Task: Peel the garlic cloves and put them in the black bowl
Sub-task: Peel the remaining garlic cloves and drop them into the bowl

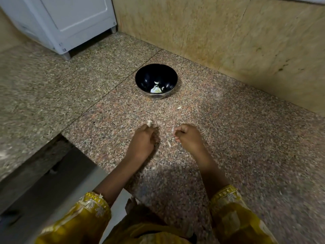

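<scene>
We see a speckled granite counter [228, 138] running back to a beige stone wall [219, 32]. A white appliance [70, 20] stands on short feet in the far left corner. Pale peel scraps lie loose on the stone: one scrap [179, 107] between the bowl and the hands, and another sliver [169, 143] in the gap between the two hands. Nothing stands between the hands and the bowl except that first scrap.

The black bowl [156, 81] sits on the counter, well ahead of both hands, with a few pale garlic pieces [156, 89] in its bottom.

The left hand [142, 141] is curled, knuckles up, and pinches a garlic clove [149, 123] at its fingertips; the clove sticks out toward the bowl. The right hand [189, 136] is near it but apart, its fingers curled too. We notice a small pale fleck at its fingertips, but motion blur keeps us from telling whether it holds anything. Yellow embroidered sleeves [226, 196] cover both forearms.
</scene>
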